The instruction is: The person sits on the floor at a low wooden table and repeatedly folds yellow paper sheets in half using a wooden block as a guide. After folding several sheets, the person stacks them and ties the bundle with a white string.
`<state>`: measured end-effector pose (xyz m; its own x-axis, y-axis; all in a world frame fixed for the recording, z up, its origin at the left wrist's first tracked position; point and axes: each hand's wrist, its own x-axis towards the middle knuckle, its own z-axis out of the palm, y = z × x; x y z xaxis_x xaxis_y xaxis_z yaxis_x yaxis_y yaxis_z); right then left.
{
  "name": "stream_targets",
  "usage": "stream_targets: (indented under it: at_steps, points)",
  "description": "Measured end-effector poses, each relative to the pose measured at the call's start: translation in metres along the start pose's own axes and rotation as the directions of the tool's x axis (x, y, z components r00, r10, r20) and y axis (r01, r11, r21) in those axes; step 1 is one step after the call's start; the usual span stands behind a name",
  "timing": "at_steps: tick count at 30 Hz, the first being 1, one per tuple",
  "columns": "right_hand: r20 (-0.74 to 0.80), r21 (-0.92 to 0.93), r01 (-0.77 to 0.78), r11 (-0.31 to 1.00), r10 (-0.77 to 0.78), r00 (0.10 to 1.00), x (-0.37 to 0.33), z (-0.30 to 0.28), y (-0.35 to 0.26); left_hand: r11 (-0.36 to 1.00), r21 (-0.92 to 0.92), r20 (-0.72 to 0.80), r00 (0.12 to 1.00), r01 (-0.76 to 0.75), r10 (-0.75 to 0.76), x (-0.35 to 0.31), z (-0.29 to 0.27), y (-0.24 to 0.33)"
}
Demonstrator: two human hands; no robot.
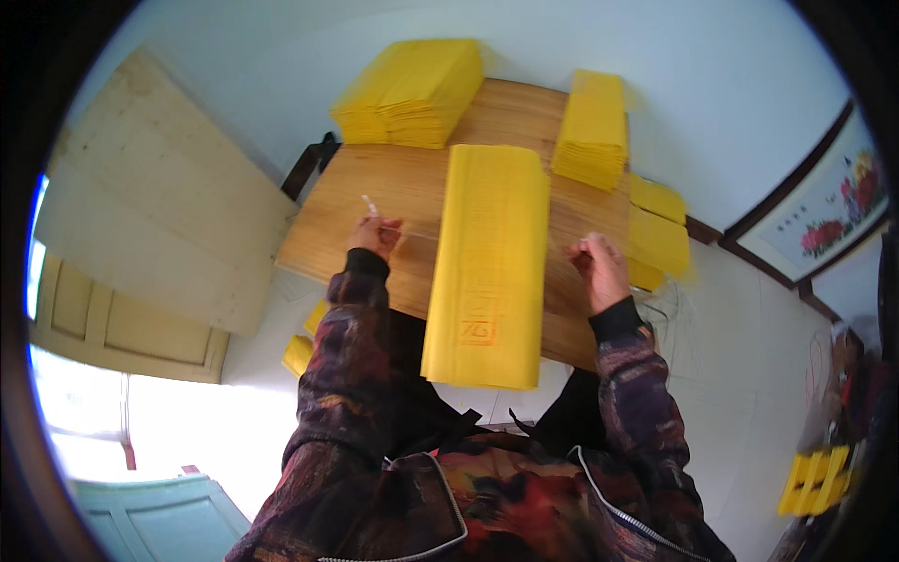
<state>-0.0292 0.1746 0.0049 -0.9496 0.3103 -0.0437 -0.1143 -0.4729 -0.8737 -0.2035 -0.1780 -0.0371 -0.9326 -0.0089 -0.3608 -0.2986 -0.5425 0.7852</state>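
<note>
A long bundle of folded yellow paper (492, 244) lies lengthwise in front of me on the wooden table (412, 187), its near end jutting past the table's edge. Faint reddish printing marks its near part. On its left, my left hand (376, 236) is closed in a pinch on a thin white string (369, 203), whose loose end sticks up above the fingers. A fine line runs from that hand toward the bundle. To the bundle's right, my right hand (601, 270) is also pinched, with a small whitish bit at the fingertips, apparently string. Whether the string passes under the bundle is hidden.
A large yellow paper stack (412, 92) stands at the table's far left, a narrower stack (592, 129) at the far right. More yellow bundles (658, 229) sit beyond the right edge. A pale board (159, 197) leans at left; a framed flower picture (824, 206) is at right.
</note>
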Motion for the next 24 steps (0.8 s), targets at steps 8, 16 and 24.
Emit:
stream_targets:
  at_steps: [8, 16, 24]
  points:
    - [-0.037, 0.101, -0.138, 0.985, 0.142, 0.989, 0.002, -0.010, 0.006, 0.991, -0.090, 0.285, 0.951, -0.103, 0.124, -0.065, 0.047, 0.027]
    - [-0.094, -0.502, -0.338, 0.796, 0.338, 0.937, 0.032, -0.007, 0.027, 0.689, 0.659, 0.357, 0.932, -0.300, 0.064, -0.107, 0.082, 0.003]
    - [-0.044, -0.899, -0.022, 0.437, -0.040, 0.998, 0.053, 0.026, 0.036, 0.610, 0.718, 0.517, 0.844, -0.334, -0.146, -0.107, 0.077, -0.019]
